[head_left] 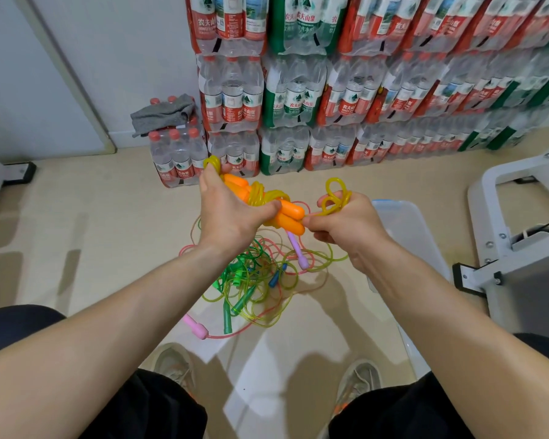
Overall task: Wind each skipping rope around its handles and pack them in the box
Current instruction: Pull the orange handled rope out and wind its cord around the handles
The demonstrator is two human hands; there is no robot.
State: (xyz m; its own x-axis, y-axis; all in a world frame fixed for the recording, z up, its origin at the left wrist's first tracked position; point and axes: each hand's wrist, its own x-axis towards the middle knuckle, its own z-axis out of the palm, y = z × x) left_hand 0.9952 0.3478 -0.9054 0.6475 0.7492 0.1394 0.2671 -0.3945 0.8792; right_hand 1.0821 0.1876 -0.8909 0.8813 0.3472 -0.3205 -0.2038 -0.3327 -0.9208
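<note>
Grey cloth (pixel 164 114) atop bottled-water packs (pixel 178 156)

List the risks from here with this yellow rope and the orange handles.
1. Free loops of the yellow rope sit loosely over the fingers of the right hand; they may slip off and undo the winding.
2. The coils round the orange handles look slack, so they could slide off if the left hand eases its grip.
3. The tangled pile of ropes lies directly below; a dropped loop may snag in it.
</note>
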